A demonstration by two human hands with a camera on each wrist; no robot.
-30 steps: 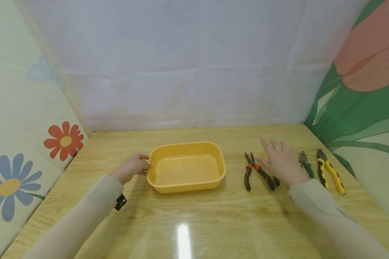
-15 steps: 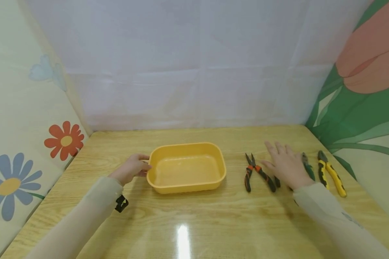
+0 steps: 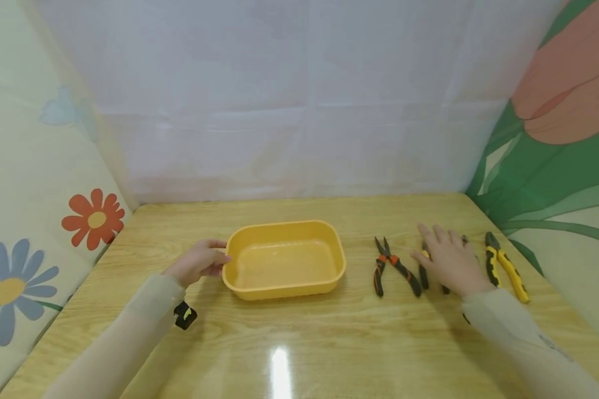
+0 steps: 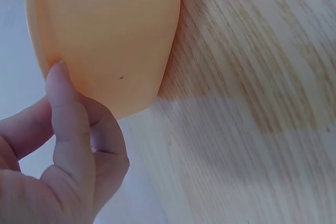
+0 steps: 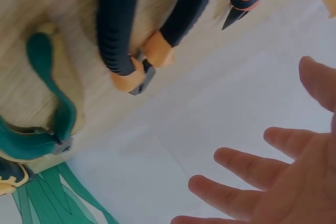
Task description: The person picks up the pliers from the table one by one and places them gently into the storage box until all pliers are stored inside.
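My left hand (image 3: 198, 262) pinches the left end of a yellow tray (image 3: 284, 290); in the left wrist view the thumb of that hand (image 4: 73, 145) lies over the rim of the tray (image 4: 110, 35). My right hand (image 3: 453, 261), fingers spread and holding nothing, hovers over pliers with black and orange-yellow handles (image 5: 116, 24). It partly covers them in the head view. Green-handled pliers (image 5: 58, 98) show in the right wrist view. Red and black needle-nose pliers (image 3: 406, 276) lie spread between tray and right hand.
Yellow and black pliers (image 3: 513, 275) lie at the right on the wooden table (image 3: 239, 349). A white cloth (image 3: 299, 100) hangs behind the table, with flower-patterned cloths at both sides. A small black object (image 3: 184, 315) shows beneath the left wrist.
My right hand has moved rightward over the pliers, uncovering more of the black-handled pair and covering most of the green one. My left hand has stayed at the tray's end.
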